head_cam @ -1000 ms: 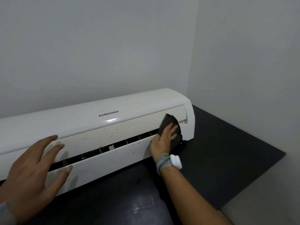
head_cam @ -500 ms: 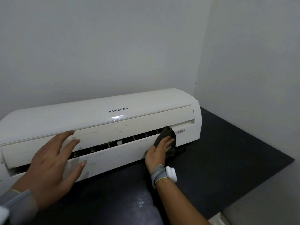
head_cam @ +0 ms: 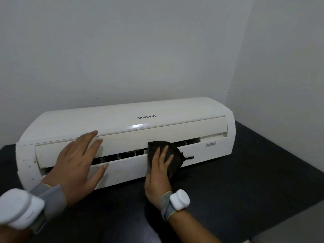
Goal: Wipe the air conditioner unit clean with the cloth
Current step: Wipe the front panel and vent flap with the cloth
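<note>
Right grip (head_cam: 158,171) flat, pressing cloth (head_cam: 175,152) on air conditioner (head_cam: 114,118) vent; left grip (head_cam: 77,160) spread, palm against front.

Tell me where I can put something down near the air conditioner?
The dark surface is bare right of the air conditioner, up to the wall, and in front between the left hand and right hand. The unit's face is crowded: both hands spread there, the right pressing the cloth.
</note>
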Available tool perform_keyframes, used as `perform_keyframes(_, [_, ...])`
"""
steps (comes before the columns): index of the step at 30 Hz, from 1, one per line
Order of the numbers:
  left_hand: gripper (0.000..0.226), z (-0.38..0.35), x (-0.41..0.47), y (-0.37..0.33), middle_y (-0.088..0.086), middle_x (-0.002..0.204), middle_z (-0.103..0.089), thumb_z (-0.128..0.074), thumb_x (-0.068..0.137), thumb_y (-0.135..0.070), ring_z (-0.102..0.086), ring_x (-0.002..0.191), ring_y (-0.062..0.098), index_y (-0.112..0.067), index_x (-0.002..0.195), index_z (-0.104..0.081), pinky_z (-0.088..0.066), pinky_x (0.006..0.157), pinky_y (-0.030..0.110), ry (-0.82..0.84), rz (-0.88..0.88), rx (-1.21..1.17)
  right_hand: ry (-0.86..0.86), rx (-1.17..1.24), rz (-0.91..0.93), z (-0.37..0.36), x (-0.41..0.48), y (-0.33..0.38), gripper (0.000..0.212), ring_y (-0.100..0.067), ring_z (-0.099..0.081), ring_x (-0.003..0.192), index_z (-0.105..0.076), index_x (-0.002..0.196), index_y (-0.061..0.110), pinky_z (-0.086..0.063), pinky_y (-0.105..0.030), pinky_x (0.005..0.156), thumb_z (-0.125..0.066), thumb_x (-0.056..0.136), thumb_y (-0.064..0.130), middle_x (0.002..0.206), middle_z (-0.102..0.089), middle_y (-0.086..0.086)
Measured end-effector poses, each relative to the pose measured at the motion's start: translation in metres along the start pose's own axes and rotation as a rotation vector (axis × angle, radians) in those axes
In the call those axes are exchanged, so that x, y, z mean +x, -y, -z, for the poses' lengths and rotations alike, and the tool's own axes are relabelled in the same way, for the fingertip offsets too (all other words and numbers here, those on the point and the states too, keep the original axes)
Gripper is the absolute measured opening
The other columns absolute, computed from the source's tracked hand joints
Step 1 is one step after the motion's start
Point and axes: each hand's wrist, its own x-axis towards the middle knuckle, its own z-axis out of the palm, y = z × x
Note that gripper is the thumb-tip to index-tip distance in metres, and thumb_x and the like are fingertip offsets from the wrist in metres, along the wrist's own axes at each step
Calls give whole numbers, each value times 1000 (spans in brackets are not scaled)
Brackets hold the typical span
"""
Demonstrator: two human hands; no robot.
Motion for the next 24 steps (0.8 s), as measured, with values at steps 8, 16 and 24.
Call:
perform_keyframes(8, [74,2,17,14,21,139,-45,-30,80,-51,-44,127,40,2,127,-51,-36,100,56,15,17,42,-163,281,-124,30,10,-20,77,-34,15,144,8,149,9,9,-24,111,-37,89,-10,154,26,-7])
perform_keyframes(16, [76,11,28,33,19,139,-46,-27,79,-55,-43,128,39,0,124,-52,-34,103,55,0,34,56,-218,269,-259,31,28,-7,76,-43,11,143,7,150,6,1,-42,117,-38,90,-4,157,22,-10])
perform_keyframes(24, [79,9,21,50,16,137,-45,-23,78,-60,-44,125,37,-5,127,-51,-39,99,52,30,77,33,47,117,52,-26,-17,18,83,-32,27,140,22,145,12,3,-45,119,-35,86,-1,144,43,-1])
